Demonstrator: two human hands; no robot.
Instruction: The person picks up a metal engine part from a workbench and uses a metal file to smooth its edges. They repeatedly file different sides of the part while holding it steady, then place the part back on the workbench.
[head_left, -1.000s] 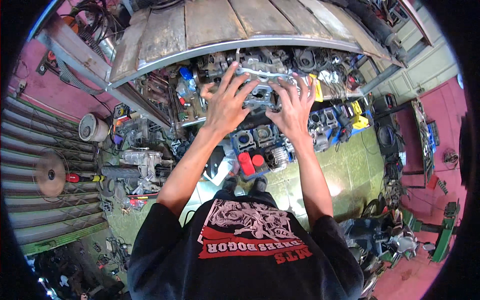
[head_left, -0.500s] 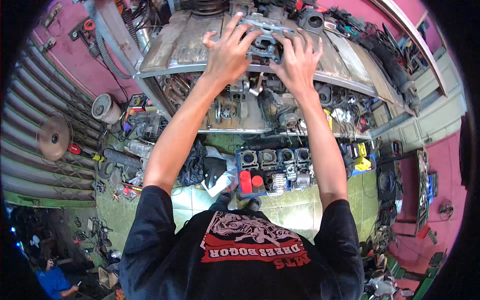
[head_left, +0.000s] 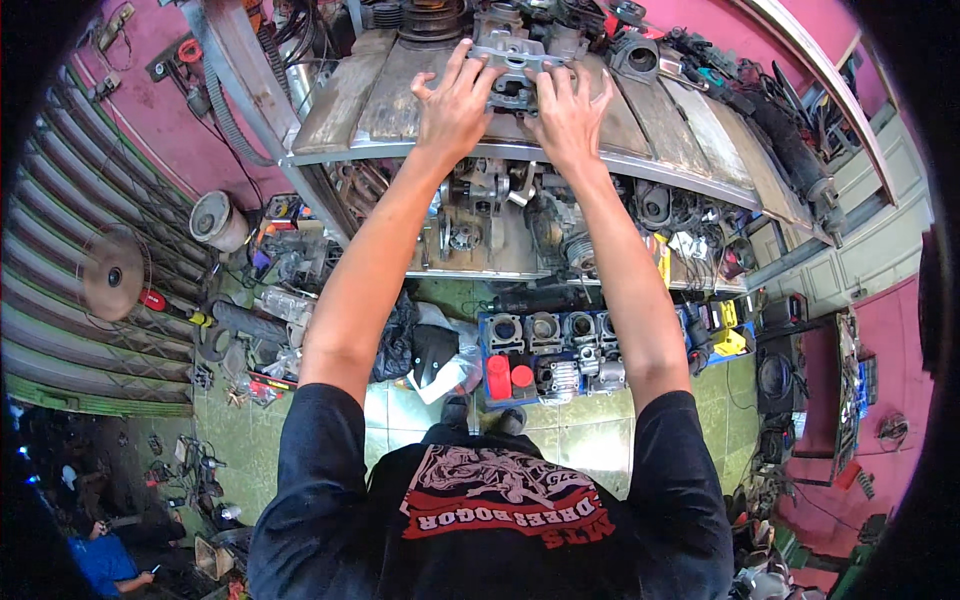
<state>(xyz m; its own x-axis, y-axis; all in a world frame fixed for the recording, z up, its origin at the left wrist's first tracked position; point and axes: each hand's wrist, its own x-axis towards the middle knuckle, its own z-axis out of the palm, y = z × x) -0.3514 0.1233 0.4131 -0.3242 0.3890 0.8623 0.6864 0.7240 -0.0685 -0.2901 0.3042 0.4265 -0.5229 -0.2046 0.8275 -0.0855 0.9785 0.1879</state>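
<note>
A grey cast metal engine part (head_left: 512,52), with openings and raised edges, lies on the wooden upper shelf straight ahead. My left hand (head_left: 455,108) holds its left side, fingertips bent over the edge and the outermost finger sticking out. At the right side my right hand (head_left: 567,112) grips it, fingers curled on top and thumb toward the near edge. Between the hands the near portion of the casting looks darker and has holes. Its underside is hidden.
Ribbed cylinders (head_left: 432,22) and a round-mouthed casting (head_left: 636,58) flank the part. A metal rim (head_left: 680,165) edges the shelf; engine parts fill the lower shelf (head_left: 490,260). On the floor stand a blue tray (head_left: 488,400) of cylinder blocks and a fan (head_left: 113,276). A person (head_left: 105,560) sits far lower left.
Both hands and the engine part have shifted a little left along the shelf and slightly farther back. My right hand has come closer to my left. The view has tilted slightly.
</note>
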